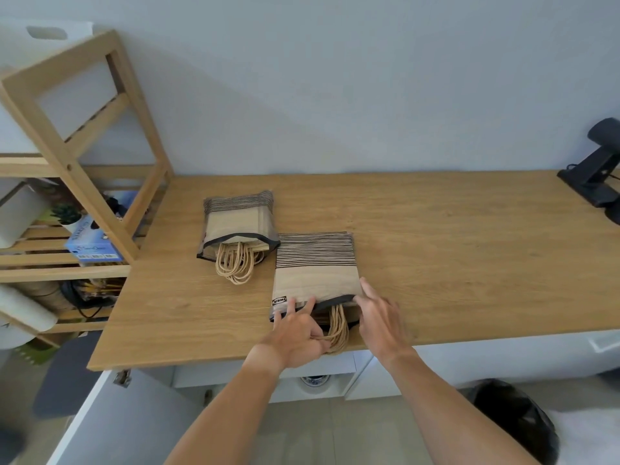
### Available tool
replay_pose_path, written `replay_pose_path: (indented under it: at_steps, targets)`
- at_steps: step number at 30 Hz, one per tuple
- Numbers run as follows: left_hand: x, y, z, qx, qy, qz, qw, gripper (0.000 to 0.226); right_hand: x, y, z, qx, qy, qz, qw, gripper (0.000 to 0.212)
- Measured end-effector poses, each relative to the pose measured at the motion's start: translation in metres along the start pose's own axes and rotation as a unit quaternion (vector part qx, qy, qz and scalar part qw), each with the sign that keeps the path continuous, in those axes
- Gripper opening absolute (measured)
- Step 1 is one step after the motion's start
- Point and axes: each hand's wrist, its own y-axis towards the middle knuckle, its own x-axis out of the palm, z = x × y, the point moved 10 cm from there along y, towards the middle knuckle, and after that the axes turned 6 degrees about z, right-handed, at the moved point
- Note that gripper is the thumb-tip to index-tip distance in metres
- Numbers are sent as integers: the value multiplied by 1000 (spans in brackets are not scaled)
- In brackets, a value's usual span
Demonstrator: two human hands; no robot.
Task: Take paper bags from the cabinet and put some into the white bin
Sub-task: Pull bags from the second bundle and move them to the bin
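**Two packs of paper bags on the bench, hands at the nearer one**

Two striped fabric pouches lie flat on the wooden bench (436, 236), each stuffed with folded paper bags whose twisted cord handles spill from the open end. The nearer pouch (314, 270) sits at the front edge; the farther pouch (239, 220) lies just beside it, toward the left edge and further back.

The left hand (295, 333) rests at the nearer pouch's open mouth — its grip pinching the cord handles (338, 325), other fingers spread on the fabric. The right hand (380, 317) has its grip spread, fingertips touching the pouch's right corner.

A wooden shelf unit (84, 156) stands off the left edge. A black stand (595, 169) occupies the far right corner.
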Motion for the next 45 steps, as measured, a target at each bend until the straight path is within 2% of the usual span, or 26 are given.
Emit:
replay_pose_path:
  at_steps: [3,8,12,17,23,28,32,36,40,43,45]
  targets:
    - [0,0,1,-18,-54,-19,998,26,5,4,-10,-26,1,-11,1000,44]
    - [5,-8,2,-19,-90,-18,996,17,15,14,-27,-83,-18,-39,996,32]
    - [2,-11,-4,-36,-154,-10,987,13,19,17,-32,-121,5,-89,989,39]
    - [2,-11,-5,-56,-209,-12,976,14,20,16,-38,-174,0,-109,979,33]
    - [-2,-12,-5,-65,-283,-14,957,18,27,17,-39,-187,2,-150,971,47]
    - [-4,-15,-5,-73,-281,-24,957,18,32,18,-39,-200,-32,-166,965,57]
    - [2,-12,-7,-64,-229,-28,971,19,32,14,-48,-220,-74,-124,965,38]
    - [11,-12,-6,-16,-131,-25,991,19,46,6,-54,-217,-124,-68,966,22]
    - [9,-14,-13,29,-61,35,997,32,55,8,-53,-198,-116,-71,971,14]
    - [-11,-17,-24,27,-110,172,979,16,53,8,-49,-200,-103,-91,970,17]
    - [-15,-16,-43,-28,-68,257,964,24,47,8,-49,-211,-78,-85,971,12]
